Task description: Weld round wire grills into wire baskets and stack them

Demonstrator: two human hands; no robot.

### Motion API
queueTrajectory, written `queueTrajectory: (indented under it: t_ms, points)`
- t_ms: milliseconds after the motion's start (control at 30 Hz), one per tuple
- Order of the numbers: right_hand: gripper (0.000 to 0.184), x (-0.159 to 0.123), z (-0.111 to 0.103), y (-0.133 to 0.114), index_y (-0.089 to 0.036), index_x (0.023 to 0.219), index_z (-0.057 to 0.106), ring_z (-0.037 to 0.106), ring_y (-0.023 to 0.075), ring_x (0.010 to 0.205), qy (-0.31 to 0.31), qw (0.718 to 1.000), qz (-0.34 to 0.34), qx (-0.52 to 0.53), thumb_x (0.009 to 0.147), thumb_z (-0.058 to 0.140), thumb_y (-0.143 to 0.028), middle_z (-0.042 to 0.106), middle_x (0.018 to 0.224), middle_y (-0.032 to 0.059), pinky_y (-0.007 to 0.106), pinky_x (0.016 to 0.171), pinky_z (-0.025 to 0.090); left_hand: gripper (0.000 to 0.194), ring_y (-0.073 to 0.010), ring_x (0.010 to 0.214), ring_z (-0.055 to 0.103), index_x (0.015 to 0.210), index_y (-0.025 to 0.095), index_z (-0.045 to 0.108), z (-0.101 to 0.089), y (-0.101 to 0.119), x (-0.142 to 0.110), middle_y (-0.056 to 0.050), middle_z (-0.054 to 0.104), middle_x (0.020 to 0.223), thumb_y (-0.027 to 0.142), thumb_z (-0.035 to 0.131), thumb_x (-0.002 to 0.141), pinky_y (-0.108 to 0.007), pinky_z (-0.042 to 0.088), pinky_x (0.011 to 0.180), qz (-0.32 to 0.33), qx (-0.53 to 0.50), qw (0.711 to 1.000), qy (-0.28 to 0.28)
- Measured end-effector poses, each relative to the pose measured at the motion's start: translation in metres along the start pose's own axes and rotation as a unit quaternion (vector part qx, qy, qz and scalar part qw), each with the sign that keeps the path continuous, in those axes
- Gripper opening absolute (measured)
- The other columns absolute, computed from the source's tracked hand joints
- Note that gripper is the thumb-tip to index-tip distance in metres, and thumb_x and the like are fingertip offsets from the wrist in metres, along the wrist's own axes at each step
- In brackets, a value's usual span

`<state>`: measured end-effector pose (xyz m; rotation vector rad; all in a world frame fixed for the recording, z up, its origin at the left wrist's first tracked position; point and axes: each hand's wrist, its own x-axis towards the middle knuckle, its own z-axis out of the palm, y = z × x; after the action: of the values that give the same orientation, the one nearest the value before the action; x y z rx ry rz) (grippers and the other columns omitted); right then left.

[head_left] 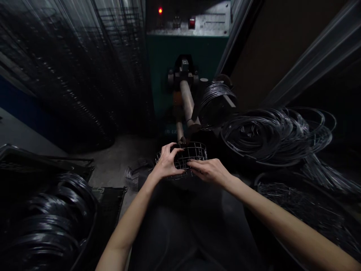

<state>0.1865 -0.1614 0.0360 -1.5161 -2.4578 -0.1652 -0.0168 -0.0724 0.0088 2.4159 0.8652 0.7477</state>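
A round wire basket (197, 151) of thin metal mesh is at the middle of the view, just below the tips of a machine's two metal arms (188, 99). My left hand (168, 162) grips the basket's near left side, thumb low and fingers curled over the top. From the right, my right hand (210, 170) has its thumb and fingers pressed together at the mesh's near side. Whether a separate wire is pinched there is too dark and small to tell. The basket's lower part is partly hidden by my hands.
A green machine body (160, 56) with a red lamp (160, 10) stands ahead. Wire rings (254, 135) fill a tub at right, above a bin of short wires (299, 207). Coiled bundles (50, 218) lie at left. Mesh stacks (113, 67) stand behind.
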Motion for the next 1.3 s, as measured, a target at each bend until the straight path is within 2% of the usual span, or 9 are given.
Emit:
queueTrajectory:
  t_ms: [200,467,667,833,933,1067,1300]
  points:
    - [0.027,0.006,0.002,0.006,-0.024,0.113,0.067,0.070,0.0146,0.072,0.016,1.000,-0.021,-0.009,0.092,0.049,-0.026,0.070,0.110,0.0014,0.022,0.050,0.045,0.074,-0.0365,0.128,0.032,0.120,0.021,0.052,-0.003,-0.002,0.009,-0.014,0.033,0.134,0.033,0.083,0.054,-0.054,0.038,0.104,-0.006,0.007,1.000,-0.001]
    - [0.027,0.015,0.001,0.010,-0.026,0.113,0.067,0.069,0.0149,0.073,0.000,1.000,0.001,0.000,0.092,0.051,-0.027,0.071,0.108,0.0031,0.021,0.052,0.045,0.076,-0.0349,0.127,0.034,0.121,0.021,0.052,-0.007,-0.010,0.017,-0.014,0.036,0.134,0.039,0.083,0.054,-0.052,0.038,0.104,-0.013,-0.005,1.000,-0.009]
    - [0.029,0.014,0.001,0.011,-0.030,0.118,0.064,0.069,0.0152,0.082,-0.020,0.998,0.035,0.040,0.093,0.050,-0.031,0.072,0.104,0.0005,0.021,0.063,0.049,0.069,-0.0314,0.123,0.039,0.114,0.022,0.054,-0.014,-0.007,0.022,-0.010,0.044,0.125,0.039,0.082,0.054,-0.049,0.038,0.105,-0.017,-0.026,0.999,-0.014]
    - [0.028,0.014,0.002,0.012,-0.029,0.117,0.064,0.069,0.0144,0.083,-0.013,0.998,0.033,0.055,0.092,0.051,-0.027,0.071,0.108,-0.0003,0.020,0.062,0.048,0.072,-0.0313,0.123,0.039,0.115,0.023,0.053,-0.021,-0.003,0.026,-0.009,0.042,0.126,0.037,0.083,0.052,-0.049,0.038,0.105,-0.020,-0.033,0.998,-0.040]
    - [0.027,0.012,0.001,0.009,-0.028,0.115,0.065,0.070,0.0141,0.077,-0.005,0.998,0.031,0.045,0.092,0.052,-0.026,0.072,0.104,0.0001,0.020,0.058,0.047,0.073,-0.0324,0.124,0.037,0.117,0.022,0.053,-0.025,0.000,0.024,-0.011,0.041,0.128,0.038,0.083,0.052,-0.050,0.037,0.105,-0.017,-0.026,0.999,-0.039]
    - [0.026,0.013,-0.001,0.007,-0.028,0.112,0.067,0.069,0.0145,0.070,-0.001,0.999,0.035,0.027,0.093,0.049,-0.028,0.074,0.096,-0.0006,0.021,0.053,0.044,0.072,-0.0319,0.124,0.038,0.118,0.023,0.053,-0.023,-0.001,0.024,-0.010,0.042,0.127,0.036,0.082,0.054,-0.050,0.038,0.105,-0.023,-0.031,0.998,-0.039]
    - [0.026,0.031,0.005,0.018,-0.030,0.113,0.067,0.070,0.0164,0.078,-0.009,0.997,0.081,0.013,0.093,0.051,-0.029,0.073,0.098,-0.0005,0.023,0.059,0.048,0.072,-0.0315,0.123,0.039,0.117,0.023,0.054,-0.016,-0.018,0.040,-0.009,0.042,0.125,0.036,0.083,0.053,-0.050,0.037,0.105,-0.030,-0.030,0.999,-0.013]
